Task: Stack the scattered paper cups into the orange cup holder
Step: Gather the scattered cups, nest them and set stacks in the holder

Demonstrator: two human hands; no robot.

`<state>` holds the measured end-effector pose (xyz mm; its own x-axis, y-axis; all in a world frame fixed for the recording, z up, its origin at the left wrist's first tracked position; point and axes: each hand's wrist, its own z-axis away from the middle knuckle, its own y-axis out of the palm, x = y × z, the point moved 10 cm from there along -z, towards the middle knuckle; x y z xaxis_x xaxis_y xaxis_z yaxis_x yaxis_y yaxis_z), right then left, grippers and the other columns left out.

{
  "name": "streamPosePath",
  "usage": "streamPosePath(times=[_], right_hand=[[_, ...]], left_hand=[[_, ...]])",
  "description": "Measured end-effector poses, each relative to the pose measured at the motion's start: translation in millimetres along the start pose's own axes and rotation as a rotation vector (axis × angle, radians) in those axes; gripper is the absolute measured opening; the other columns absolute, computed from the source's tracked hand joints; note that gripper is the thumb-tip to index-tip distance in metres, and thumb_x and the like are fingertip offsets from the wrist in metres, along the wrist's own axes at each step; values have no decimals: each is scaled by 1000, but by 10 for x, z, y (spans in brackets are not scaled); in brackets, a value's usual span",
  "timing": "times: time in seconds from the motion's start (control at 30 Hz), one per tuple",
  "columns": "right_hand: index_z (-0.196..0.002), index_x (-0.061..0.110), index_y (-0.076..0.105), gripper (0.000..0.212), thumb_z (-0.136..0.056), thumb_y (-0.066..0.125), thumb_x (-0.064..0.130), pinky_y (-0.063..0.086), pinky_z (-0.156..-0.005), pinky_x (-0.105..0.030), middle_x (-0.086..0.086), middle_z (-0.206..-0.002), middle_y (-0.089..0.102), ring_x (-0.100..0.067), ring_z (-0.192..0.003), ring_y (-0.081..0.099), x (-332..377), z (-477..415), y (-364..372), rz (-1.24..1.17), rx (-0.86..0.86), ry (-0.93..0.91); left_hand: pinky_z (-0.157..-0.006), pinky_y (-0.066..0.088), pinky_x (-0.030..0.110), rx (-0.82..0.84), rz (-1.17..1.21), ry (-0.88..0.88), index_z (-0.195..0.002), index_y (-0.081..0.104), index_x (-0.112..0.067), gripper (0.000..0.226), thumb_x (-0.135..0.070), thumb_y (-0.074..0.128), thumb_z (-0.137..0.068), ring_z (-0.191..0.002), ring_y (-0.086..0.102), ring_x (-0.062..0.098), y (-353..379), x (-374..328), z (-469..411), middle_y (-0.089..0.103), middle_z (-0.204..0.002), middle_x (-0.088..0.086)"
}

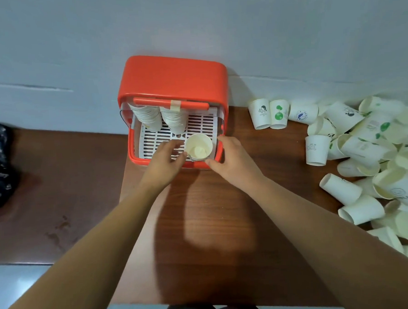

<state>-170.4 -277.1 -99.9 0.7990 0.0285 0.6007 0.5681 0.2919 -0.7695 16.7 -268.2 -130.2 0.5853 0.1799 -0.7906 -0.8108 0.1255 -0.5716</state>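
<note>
2 stacks [159, 119] already stand in the orange cup holder [170, 75]; both hands, left hand [165, 160] and right hand [231, 156], clasp a cup [199, 146] there, while many scattered cups [368, 150] remain on the counter [225, 224].

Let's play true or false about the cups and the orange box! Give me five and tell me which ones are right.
1. Two stacks of cups stand at the back of the orange cup holder. True.
2. The open cup between the two hands is upside down. False: its mouth faces up.
3. The pile of loose cups lies to the person's left. False: it lies on the right side of the wooden table.
4. The holder's white slatted tray is full. False: much of it is bare.
5. The left hand and right hand are both at the holder's front edge. True.
</note>
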Motion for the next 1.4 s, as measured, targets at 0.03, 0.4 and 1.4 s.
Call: streamPosePath(times=[0.03,0.4,1.4], right_hand=[[-137,23,47,60,-86,69,45,46,-100,-31,-1,-137,48,-16,-123,51,-88,116,-97,27,0,9],[-141,14,45,62,-90,63,46,39,-107,-35,-6,-140,44,-21,-129,46,-1941,1955,-1362,135,-139,338],[-136,17,39,82,-73,76,54,49,-94,-39,-4,-130,48,-24,-118,51,-3713,3723,-1158,101,-187,550]], left_hand=[[-79,38,4,-12,-9,3,-127,60,-16,31,-21,61,-96,-103,57,8,-1,-16,81,55,-121,-4],[-77,44,8,143,-53,151,-107,64,-17,12,-20,63,-95,-94,61,13,1363,-965,921,64,-103,1],[-100,45,40,717,-395,412,-137,52,-18,70,-41,79,-76,-119,54,22,4945,-2760,1547,59,-129,4]])
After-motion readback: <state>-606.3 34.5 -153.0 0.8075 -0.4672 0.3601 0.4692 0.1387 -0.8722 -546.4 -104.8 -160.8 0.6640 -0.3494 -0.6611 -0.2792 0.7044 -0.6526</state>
